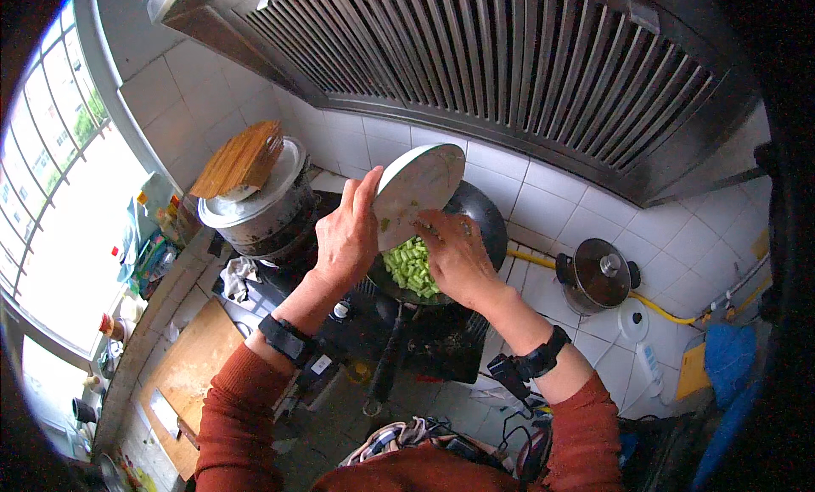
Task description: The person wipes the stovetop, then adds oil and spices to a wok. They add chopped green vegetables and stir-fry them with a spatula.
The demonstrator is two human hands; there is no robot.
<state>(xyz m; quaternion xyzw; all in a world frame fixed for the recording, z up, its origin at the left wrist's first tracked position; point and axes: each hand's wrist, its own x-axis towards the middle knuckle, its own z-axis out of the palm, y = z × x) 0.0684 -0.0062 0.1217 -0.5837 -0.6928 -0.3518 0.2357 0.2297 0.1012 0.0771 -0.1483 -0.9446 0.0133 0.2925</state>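
Note:
Over a dark wok (487, 218) on the stove, my left hand (351, 228) grips the rim of a white bowl (417, 186), which is tipped steeply with its inside facing me. Chopped green vegetable pieces (411, 266) lie in the wok below the bowl. A few green bits cling to the bowl's inner wall. My right hand (460, 256) is at the bowl's lower edge, above the green pieces, with bent fingers; whether it holds anything is hidden. The wok's long dark handle (385, 364) points toward me.
A large lidded pot (255, 221) with a slatted wooden board (239, 161) on top stands at the left. A cutting board (191, 364) bears a cleaver (167, 415). At right are a glass-lidded pot (595, 279) and a yellow hose (665, 314). A range hood (477, 59) hangs above.

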